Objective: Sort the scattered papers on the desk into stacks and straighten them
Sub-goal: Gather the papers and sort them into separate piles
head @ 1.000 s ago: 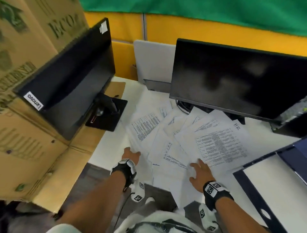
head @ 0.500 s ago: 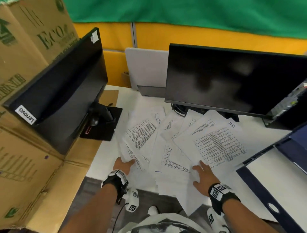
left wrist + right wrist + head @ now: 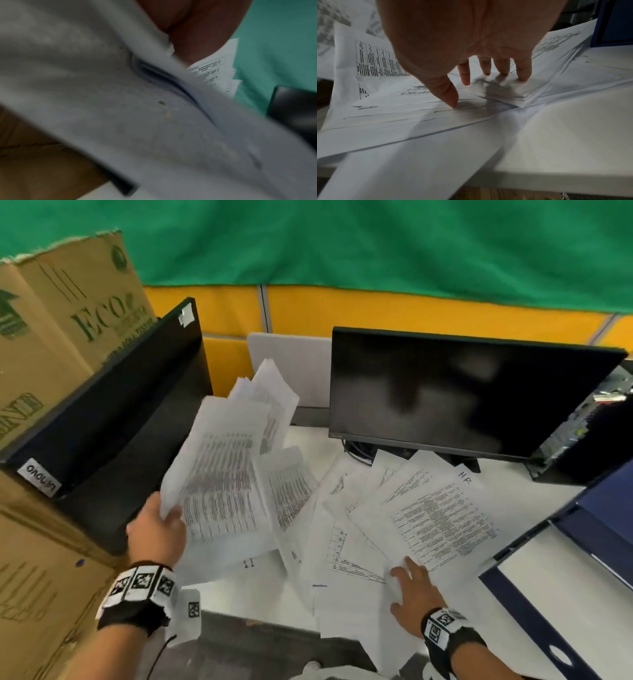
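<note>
Printed white papers point(image 3: 428, 522) lie fanned and overlapping across the white desk point(image 3: 534, 501), some hanging over its front edge. My left hand point(image 3: 156, 529) grips a bundle of several sheets point(image 3: 222, 474) by its lower left corner and holds it lifted and tilted above the desk's left side. The left wrist view shows those sheets point(image 3: 154, 121) bent across the palm, blurred. My right hand point(image 3: 411, 587) lies on the spread papers near the front edge, fingers straight. In the right wrist view its fingertips point(image 3: 523, 77) press a corner of stacked sheets point(image 3: 513, 92).
A black monitor point(image 3: 462, 392) stands at the back, over the papers' far edge. A second Lenovo monitor point(image 3: 113, 419) leans at the left against cardboard boxes point(image 3: 51, 344). A dark blue folder point(image 3: 565, 577) with a white sheet lies at the right. A white panel point(image 3: 291, 364) stands behind.
My left hand has taken hold of a bundle of sheets and raised it off the desk, up and to the left. My right hand stays pressed on the spread papers.
</note>
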The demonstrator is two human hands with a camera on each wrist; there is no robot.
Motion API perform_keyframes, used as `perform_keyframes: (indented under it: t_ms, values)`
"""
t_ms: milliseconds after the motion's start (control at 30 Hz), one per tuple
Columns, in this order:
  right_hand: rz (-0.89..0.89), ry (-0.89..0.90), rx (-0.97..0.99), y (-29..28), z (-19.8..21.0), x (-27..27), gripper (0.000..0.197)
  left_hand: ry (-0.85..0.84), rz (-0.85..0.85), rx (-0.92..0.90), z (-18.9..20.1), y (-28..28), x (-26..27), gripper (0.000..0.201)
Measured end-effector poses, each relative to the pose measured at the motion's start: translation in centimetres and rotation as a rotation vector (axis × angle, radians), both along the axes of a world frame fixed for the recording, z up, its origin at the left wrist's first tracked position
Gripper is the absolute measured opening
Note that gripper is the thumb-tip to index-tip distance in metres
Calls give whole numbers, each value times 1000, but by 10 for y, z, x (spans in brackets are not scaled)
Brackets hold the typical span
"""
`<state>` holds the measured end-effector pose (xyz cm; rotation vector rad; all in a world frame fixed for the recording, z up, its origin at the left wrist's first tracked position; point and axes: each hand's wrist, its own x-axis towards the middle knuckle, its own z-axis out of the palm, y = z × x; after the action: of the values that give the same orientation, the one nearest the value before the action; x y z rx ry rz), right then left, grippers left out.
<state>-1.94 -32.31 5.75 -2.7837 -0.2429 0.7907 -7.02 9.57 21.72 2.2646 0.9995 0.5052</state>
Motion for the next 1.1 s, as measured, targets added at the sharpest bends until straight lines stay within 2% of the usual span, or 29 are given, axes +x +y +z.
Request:
perform_keyframes:
  t_ms: [100, 200, 367, 433, 567, 633, 700, 767, 867, 967, 1100]
  values:
    - [3, 5, 25, -5, -1, 3, 63, -127, 68, -41, 10, 20, -6, 22]
    - [9, 1, 49, -11, -1, 5, 59, -247, 90, -163, 11, 32, -12, 25]
    - [17, -108, 153, -2, 30, 15, 42, -382, -59, -509, 7, 7, -10, 31]
    - [-56, -142, 366, 15, 62, 20, 39, -349, -149, -567, 1, -12, -9, 30]
    - [-485, 127, 1092, 48, 128, 36, 56, -217, -309, -655, -10, -53, -5, 27]
    - [-560, 144, 1219, 56, 143, 45, 65, -198, -395, -702, -13, -73, -1, 30]
    - [-528, 22, 1174, 61, 151, 48, 68, -170, -472, -734, -14, -87, 2, 32]
    - [-531, -77, 1119, 62, 153, 50, 60, -134, -539, -734, -14, -97, 3, 39]
    - [-494, -169, 1144, 60, 159, 53, 54, -129, -579, -708, -11, -101, 5, 46]
    - [-484, -169, 1194, 60, 165, 51, 41, -216, -560, -749, -8, -96, 11, 43]
    - [-415, -82, 1083, 64, 152, 43, 32, -216, -494, -778, -22, -88, 23, 36]
